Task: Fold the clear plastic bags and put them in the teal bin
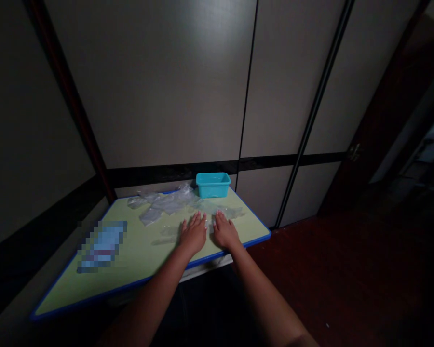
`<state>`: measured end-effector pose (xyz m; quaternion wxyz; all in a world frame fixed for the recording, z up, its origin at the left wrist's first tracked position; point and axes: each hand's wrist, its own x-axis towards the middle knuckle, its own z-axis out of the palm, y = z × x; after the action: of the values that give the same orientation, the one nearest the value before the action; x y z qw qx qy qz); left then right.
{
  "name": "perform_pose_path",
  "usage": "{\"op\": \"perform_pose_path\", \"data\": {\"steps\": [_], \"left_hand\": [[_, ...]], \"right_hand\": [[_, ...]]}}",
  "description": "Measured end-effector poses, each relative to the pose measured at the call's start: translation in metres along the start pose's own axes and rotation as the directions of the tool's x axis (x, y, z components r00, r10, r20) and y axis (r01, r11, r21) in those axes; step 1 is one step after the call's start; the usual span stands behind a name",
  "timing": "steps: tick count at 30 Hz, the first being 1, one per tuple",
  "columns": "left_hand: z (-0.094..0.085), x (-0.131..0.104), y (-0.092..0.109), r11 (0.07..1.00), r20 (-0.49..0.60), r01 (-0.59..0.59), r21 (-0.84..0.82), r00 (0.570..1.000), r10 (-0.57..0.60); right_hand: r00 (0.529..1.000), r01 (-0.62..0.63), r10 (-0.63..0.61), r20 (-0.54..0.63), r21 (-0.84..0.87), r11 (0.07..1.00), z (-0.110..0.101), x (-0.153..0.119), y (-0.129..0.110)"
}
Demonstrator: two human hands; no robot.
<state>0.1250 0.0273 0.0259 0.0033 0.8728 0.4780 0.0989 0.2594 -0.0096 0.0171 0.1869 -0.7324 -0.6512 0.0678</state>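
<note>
Both hands rest palm down near the front edge of a pale yellow-green table (137, 274) with a blue rim. My left hand (194, 233) lies flat with its fingers spread, on or beside a clear plastic bag (168, 233). To its right, my right hand (224, 231) is also flat, fingers stretched forward, touching clear plastic film. More of this film (235, 211) spreads just beyond the fingertips. Crumpled clear plastic bags (171, 200) lie in a loose heap farther back. What is under the palms is hidden.
A turquoise plastic basket (213, 189) stands at the table's back right corner. On the left side lies a flat bluish item (104, 246), blurred by pixelation. Panelled cabinet doors (173, 96) rise right behind the table. Dark red floor (311, 270) shows at the right.
</note>
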Motion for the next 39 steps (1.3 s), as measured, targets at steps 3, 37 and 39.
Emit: {"op": "perform_pose_path", "data": {"steps": [3,37,39], "left_hand": [[0.005,0.002,0.006,0.998,-0.018,0.046,-0.043,0.999,-0.046],[0.016,-0.007,0.016,0.99,0.062,0.104,-0.099,0.993,-0.098],[0.017,-0.007,0.016,0.989,0.065,0.108,-0.096,0.993,-0.102]], "right_hand": [[0.999,-0.005,0.008,0.043,-0.082,0.997,-0.001,0.0,-0.003],[0.984,0.048,-0.013,0.177,-0.194,0.98,0.0,0.003,-0.003],[0.984,0.05,-0.015,0.178,-0.195,0.98,0.0,0.003,-0.003]]}}
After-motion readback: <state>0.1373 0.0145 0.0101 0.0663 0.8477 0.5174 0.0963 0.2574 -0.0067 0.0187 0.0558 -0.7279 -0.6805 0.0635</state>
